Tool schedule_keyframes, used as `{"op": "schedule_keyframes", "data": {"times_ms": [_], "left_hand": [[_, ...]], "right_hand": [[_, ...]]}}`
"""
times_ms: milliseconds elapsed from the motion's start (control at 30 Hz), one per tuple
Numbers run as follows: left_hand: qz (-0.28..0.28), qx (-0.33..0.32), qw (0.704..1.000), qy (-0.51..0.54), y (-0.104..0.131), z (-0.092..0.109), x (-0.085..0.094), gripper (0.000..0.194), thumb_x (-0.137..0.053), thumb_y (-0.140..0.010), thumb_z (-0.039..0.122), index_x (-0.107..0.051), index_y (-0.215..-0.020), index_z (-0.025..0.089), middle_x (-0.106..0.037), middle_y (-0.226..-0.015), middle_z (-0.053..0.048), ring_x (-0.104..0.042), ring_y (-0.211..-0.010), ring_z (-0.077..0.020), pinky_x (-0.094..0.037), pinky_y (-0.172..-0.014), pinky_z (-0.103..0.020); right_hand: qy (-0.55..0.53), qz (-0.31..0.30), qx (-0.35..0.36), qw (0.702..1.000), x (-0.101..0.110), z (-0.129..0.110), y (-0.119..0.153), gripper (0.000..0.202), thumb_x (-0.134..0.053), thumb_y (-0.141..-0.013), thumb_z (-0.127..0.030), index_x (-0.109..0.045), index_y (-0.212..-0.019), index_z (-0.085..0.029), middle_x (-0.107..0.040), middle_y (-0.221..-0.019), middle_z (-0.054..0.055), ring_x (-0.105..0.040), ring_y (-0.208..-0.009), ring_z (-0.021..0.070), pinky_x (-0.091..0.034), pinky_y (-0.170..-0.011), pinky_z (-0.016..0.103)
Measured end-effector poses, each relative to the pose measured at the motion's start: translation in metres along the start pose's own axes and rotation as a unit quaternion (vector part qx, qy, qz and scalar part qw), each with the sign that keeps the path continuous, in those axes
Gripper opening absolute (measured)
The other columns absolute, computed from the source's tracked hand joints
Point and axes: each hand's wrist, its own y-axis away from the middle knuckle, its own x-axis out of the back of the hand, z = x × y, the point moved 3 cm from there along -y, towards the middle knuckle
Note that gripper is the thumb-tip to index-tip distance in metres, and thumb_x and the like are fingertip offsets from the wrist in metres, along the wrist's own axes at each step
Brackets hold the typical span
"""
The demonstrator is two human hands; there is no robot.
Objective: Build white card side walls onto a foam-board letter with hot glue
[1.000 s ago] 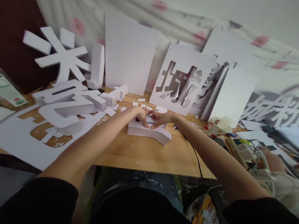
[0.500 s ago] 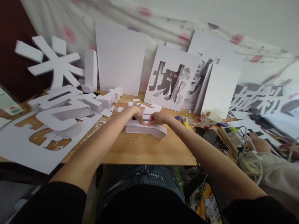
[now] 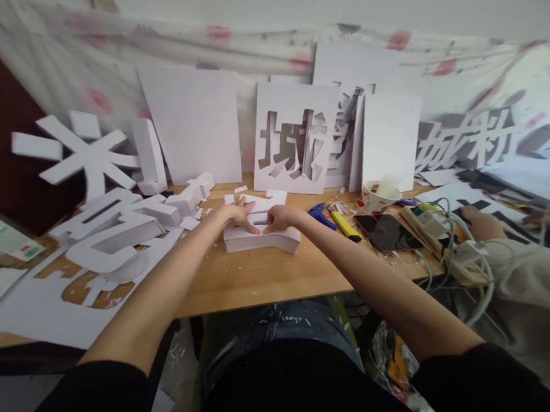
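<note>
A thick white foam-board character [image 3: 262,240] lies on the wooden table in front of me, its side wall towards me and a narrow slot across its middle. My left hand [image 3: 241,215] grips its left part, the thumb pressing on the near stroke and the fingers reaching over the back. On the right part, my right hand [image 3: 281,218] is closed, with its thumb on the near stroke beside the slot. Some of its fingertips are hidden behind the hand. Small white scraps lie behind and left of the character.
White three-dimensional characters [image 3: 114,245] are piled at left on a cut-out sheet [image 3: 49,316]. Boards [image 3: 195,124] lean on the back curtain. At right are a blue glue gun [image 3: 322,217], a yellow cutter [image 3: 345,226], a paper cup [image 3: 377,198], a phone [image 3: 388,231] and another person's hand [image 3: 481,221].
The view has turned and levelled, showing more of the tools at right. My left hand's fingers have spread wider over the character; my right hand keeps its place on it.
</note>
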Motion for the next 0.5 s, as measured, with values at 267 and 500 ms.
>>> {"op": "schedule_keyframes", "data": {"times_ms": [267, 500], "left_hand": [[-0.020, 0.056, 0.998, -0.031, -0.003, 0.024, 0.025, 0.157, -0.085, -0.031, 0.071, 0.003, -0.157, 0.038, -0.002, -0.167, -0.009, -0.013, -0.150, -0.0458, -0.034, -0.112, -0.064], [-0.035, 0.037, 0.998, -0.022, -0.011, 0.020, 0.026, 0.160, -0.083, -0.031, 0.075, 0.013, -0.154, 0.040, 0.015, -0.165, -0.006, 0.000, -0.152, -0.0444, -0.029, -0.113, -0.067]], "right_hand": [[-0.162, 0.208, 0.131, 0.956, -0.039, 0.030, 0.019, 0.025, -0.055, -0.098, -0.038, -0.062, -0.100, -0.014, -0.064, -0.092, 0.002, -0.062, -0.081, 0.0150, -0.053, -0.075, 0.033], [-0.264, 0.213, 0.210, 0.917, -0.037, 0.031, 0.012, 0.014, -0.063, -0.087, -0.031, -0.064, -0.085, -0.017, -0.060, -0.074, 0.000, -0.053, -0.069, 0.0141, -0.041, -0.065, 0.027]]}}
